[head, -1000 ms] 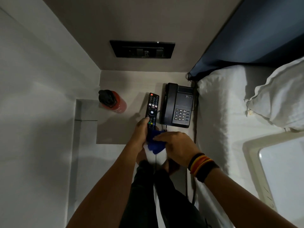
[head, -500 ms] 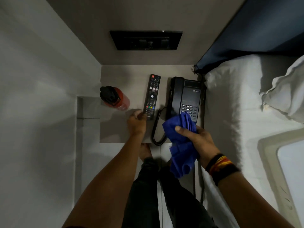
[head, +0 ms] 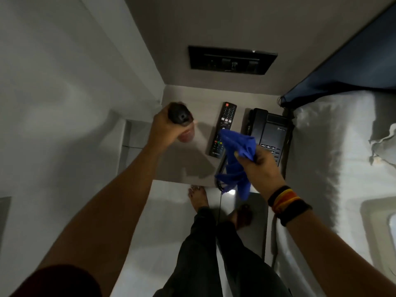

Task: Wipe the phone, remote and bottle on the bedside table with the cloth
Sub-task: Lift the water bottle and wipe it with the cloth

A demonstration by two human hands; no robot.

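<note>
My left hand [head: 162, 130] grips the red bottle [head: 38, 136] with a black cap, lifted above the left part of the bedside table [head: 192, 166]. The bottle's cap [head: 179, 116] points toward me and its body is mostly hidden by my fingers. My right hand [head: 260, 168] holds the crumpled blue cloth [head: 236, 159] above the table's front right. The black remote [head: 224, 128] lies flat in the middle of the table, its lower end partly covered by the cloth. The black desk phone [head: 270, 131] sits to its right, by the bed.
A white bed [head: 334, 163] with a pillow [head: 385, 142] borders the table on the right. A black switch panel [head: 231, 60] is on the wall behind. White walls close in on the left. The phone's coiled cord [head: 219, 179] hangs over the table's front edge. My bare feet stand below.
My left hand let go of the remote, which now lies on the table, moved left and picked up the bottle. My right hand carried the cloth right, over the phone's front.
</note>
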